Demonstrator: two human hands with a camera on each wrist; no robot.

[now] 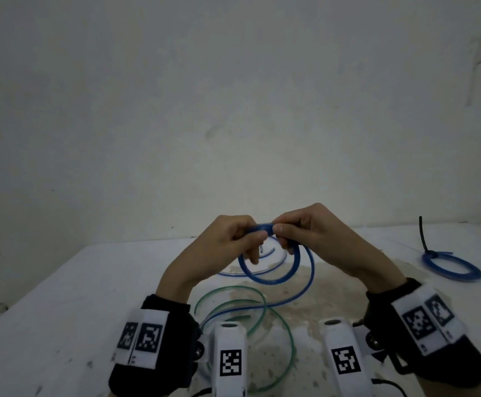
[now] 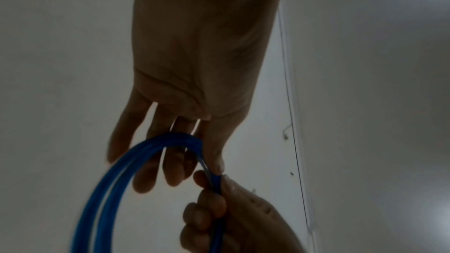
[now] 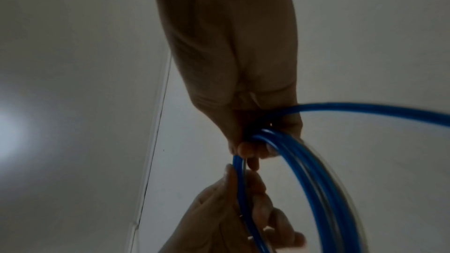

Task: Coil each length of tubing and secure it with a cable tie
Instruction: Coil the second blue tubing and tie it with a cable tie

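Above the table I hold a partly wound coil of blue tubing [image 1: 268, 279] between both hands. My left hand [image 1: 248, 239] grips the top of the coil from the left, thumb and fingers curled round the strands. My right hand [image 1: 282, 233] pinches the same strands just to the right. The loose end of the blue tubing trails down past my right wrist onto the table. The left wrist view has the left hand [image 2: 190, 164] on the blue loops [image 2: 107, 195]. In the right wrist view the right hand [image 3: 253, 151] clasps the bundled strands [image 3: 316, 180].
A finished blue coil [image 1: 451, 267] lies at the right on the white table [image 1: 61, 296], bound by a black cable tie [image 1: 422, 236] that sticks up. Loose green tubing [image 1: 285, 325] curls in front of me. Clear tubing [image 1: 265, 271] lies behind the held coil.
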